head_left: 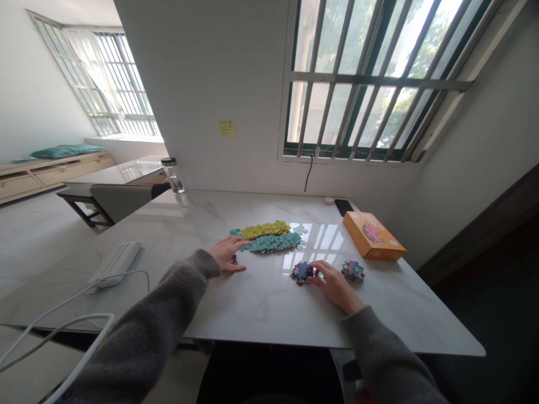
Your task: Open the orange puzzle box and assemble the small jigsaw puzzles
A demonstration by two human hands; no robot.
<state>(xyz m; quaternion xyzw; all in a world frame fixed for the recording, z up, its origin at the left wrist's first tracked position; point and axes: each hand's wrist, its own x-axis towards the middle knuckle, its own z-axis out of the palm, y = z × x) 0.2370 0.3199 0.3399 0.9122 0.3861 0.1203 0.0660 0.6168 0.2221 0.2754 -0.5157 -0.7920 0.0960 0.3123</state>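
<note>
My left hand (pixel 226 253) rests at the left of the table with thumb and fingers apart. A few dark jigsaw puzzle pieces (pixel 234 260) show between them, partly hidden by the hand. My right hand (pixel 334 285) is at a small pile of jigsaw puzzle pieces (pixel 300 276). Its thumb and fingers close on the edge of a blue puzzle piece (pixel 304 269) at the top. Right of that hand sits another small pile of pieces (pixel 352 270). Beyond the hands lie overlapping rows of yellow-green pieces (pixel 266 229) and teal pieces (pixel 275 243).
An orange box (pixel 373 235) stands at the right, near a black phone (pixel 344 207). A clear bottle (pixel 173 177) is at the far left corner. A white power strip (pixel 115 264) with white cables (pixel 84 289) lies left of my left arm.
</note>
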